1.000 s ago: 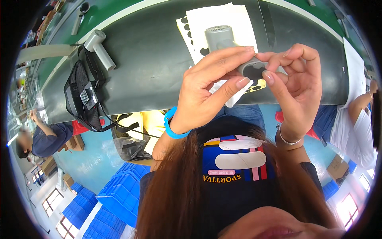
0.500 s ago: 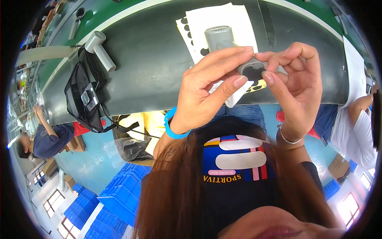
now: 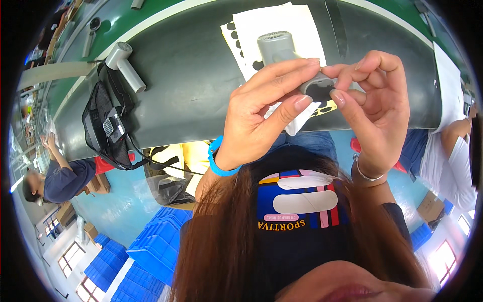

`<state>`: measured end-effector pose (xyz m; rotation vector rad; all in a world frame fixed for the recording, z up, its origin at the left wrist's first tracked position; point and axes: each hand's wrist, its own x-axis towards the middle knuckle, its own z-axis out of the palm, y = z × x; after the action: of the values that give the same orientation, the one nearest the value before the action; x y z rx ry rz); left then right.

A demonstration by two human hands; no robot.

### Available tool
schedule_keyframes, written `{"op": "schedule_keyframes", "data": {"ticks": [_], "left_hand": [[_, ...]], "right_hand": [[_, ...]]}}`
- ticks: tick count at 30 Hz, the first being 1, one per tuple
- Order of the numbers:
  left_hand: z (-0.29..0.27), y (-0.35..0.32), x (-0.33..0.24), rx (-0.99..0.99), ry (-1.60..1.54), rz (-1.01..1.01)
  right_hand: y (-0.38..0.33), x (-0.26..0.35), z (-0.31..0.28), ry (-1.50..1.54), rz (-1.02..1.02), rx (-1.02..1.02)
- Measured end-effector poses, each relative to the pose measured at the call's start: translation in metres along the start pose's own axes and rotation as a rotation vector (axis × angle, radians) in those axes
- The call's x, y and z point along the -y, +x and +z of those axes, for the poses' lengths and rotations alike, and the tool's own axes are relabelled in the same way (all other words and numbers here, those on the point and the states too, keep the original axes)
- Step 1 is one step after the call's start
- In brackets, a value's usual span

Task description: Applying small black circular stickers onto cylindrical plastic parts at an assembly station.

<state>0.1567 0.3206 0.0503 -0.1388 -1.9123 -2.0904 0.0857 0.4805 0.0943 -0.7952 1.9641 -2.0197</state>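
Above the worktable, my left hand is closed around a grey rounded part with a dark oval face. My right hand pinches the edge of that face between thumb and fingertips. Just beyond my left fingers is a grey hair dryer, its round grille upward; my hand hides its lower portion, and I cannot tell whether the held part belongs to it. Behind it lie pale sheets with black round stickers along the left edge. White material hangs under my hands.
A second grey hair dryer lies at the left beside a black mesh bag. Beyond the dark tabletop runs a green belt carrying more dryers. Other people sit at both sides. Blue crates stack behind on the left.
Both hands keep nearly the same hold on the grey part. On the green belt at upper left, a dryer has shifted leftward and another piece has come into view.
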Motion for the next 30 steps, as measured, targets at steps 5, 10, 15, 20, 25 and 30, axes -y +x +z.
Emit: {"op": "schedule_keyframes", "data": {"ticks": [5,10,15,20,25,30], "left_hand": [[0.000,-0.001,0.001,0.006,0.029,0.019],[0.000,-0.003,0.002,0.009,0.040,0.030],[0.000,0.000,0.001,0.020,0.058,0.040],[0.006,0.004,0.003,-0.061,0.036,0.053],[0.010,0.003,0.007,-0.101,0.084,0.078],[0.011,0.000,0.007,-0.092,0.093,0.066]], "right_hand": [[-0.001,0.003,0.001,-0.012,0.023,0.004],[-0.003,0.000,0.000,-0.025,0.012,0.017],[-0.001,0.000,0.000,-0.046,-0.004,0.019],[-0.001,0.001,0.002,-0.089,0.003,-0.022],[-0.005,-0.002,0.004,-0.181,-0.008,-0.055],[-0.010,-0.002,0.007,-0.263,-0.025,-0.096]]}}
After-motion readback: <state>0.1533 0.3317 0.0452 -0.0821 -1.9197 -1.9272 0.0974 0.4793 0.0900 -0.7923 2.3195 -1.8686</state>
